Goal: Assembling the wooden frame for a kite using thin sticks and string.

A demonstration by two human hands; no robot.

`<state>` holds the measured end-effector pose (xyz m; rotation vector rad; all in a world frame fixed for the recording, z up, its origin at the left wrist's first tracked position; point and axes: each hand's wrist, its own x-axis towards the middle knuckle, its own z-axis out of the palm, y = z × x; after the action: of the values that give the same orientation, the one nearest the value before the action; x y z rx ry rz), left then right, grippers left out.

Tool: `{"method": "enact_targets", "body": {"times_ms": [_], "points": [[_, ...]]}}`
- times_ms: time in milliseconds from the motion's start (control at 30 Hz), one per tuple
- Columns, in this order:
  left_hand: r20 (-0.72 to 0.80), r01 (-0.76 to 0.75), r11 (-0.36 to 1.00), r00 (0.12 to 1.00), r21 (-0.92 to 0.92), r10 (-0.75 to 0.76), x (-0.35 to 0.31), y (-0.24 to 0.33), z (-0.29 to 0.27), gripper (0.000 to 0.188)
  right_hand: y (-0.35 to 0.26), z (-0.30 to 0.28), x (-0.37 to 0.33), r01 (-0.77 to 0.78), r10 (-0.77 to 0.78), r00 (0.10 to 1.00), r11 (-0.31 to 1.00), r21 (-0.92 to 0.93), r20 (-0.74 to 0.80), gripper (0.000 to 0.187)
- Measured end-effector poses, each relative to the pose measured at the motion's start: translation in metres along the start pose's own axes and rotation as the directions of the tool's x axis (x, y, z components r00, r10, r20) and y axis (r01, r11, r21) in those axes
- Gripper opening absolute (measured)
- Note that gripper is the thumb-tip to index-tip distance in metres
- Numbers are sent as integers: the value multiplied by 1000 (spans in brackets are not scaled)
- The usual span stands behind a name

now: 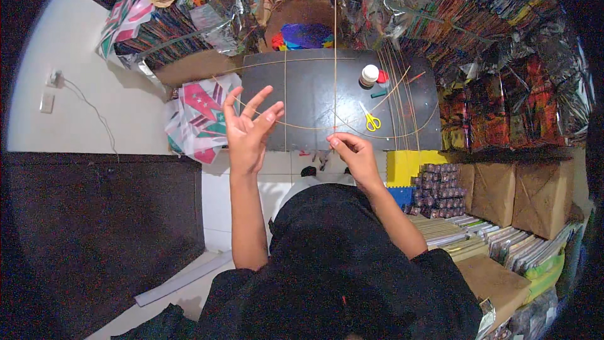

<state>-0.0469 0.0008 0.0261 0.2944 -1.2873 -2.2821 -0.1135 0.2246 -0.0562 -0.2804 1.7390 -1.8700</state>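
Observation:
My right hand (355, 154) pinches the near end of a thin upright bamboo stick (335, 44), where a curved thin stick (302, 127) crosses it. Both sticks lie over a dark board (302, 91) in front of me. My left hand (248, 129) is raised at the board's near left edge with fingers spread; a fine thread may run to it, but I cannot tell. On the board lie yellow-handled scissors (372, 118), a white glue bottle with a red cap (370, 75) and several more thin sticks (402, 88).
Stacks of colourful paper kites (201, 116) lie left of the board, and shiny wrapped bundles (503, 56) stand behind and to the right. Brown-paper packages (522, 195), small spools (440, 186) and a yellow foam mat (412, 164) sit at my right. A white wall (75, 88) is at left.

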Motion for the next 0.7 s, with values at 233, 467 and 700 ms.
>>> {"method": "enact_targets", "body": {"times_ms": [233,467,700], "points": [[77,16,1000,997,19,-17,1,5,0,84,-2,1,3,-10,12,999,997,72,-35,24],[126,21,999,992,36,-26,3,4,-1,88,-7,-1,4,-6,7,999,1000,20,-44,22],[145,8,998,989,70,-18,4,5,-3,89,-6,-1,6,30,-29,998,999,32,-53,20]]}}
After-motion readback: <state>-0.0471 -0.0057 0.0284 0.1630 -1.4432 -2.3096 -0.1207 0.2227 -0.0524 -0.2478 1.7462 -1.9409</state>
